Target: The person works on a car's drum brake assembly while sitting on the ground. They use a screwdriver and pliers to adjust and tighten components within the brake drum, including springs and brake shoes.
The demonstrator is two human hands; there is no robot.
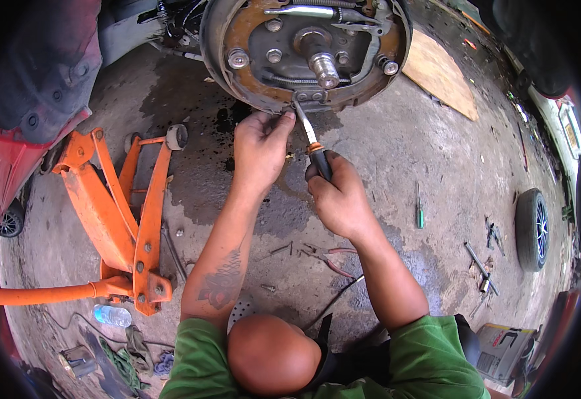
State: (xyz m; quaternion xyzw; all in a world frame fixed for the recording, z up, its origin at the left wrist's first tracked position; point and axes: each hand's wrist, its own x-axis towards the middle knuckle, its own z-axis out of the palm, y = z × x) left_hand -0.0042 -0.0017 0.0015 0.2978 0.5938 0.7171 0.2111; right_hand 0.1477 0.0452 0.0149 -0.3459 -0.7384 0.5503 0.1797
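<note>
A drum brake assembly (303,53) with its drum off shows rusty brake shoes, springs and a central spindle (320,60) at the top. My right hand (342,196) is closed round the black handle of a flat screwdriver (308,128). Its blade points up to the lower part of the brake, by the riveted plate between the shoes' lower ends. Just left of the blade, my left hand (262,146) has its fingers bent and its thumb up against the rim of the backing plate (264,105). Whatever its fingertips pinch is hidden.
An orange floor jack (104,213) stands left. Pliers with red handles (330,259), a green-handled screwdriver (420,216) and a wrench (482,268) lie on the concrete. A wheel (533,229) is at right, cardboard (440,73) at upper right, a plastic bottle (112,315) lower left.
</note>
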